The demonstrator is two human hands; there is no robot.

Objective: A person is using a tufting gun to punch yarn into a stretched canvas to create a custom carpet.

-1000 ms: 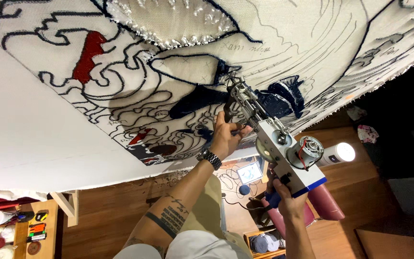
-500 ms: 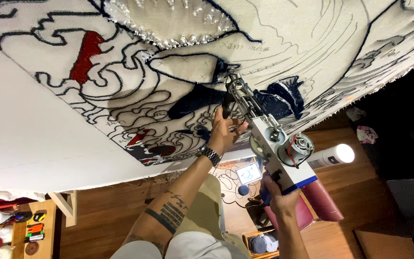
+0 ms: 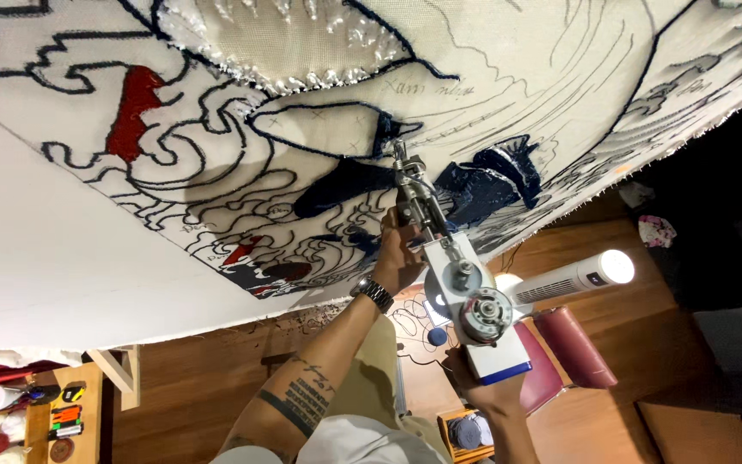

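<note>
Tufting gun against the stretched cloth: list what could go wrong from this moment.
1. The tufting gun has its needle tip on the stretched cloth beside an unfilled outlined shape; a slip could run dark yarn across the drawn line.
2. The left hand grips the front handle close to the needle mechanism, so fingers may be at risk.
3. The right hand carries the gun's rear from below; if that grip tires, the tip could tilt and perhaps snag the cloth.
</note>
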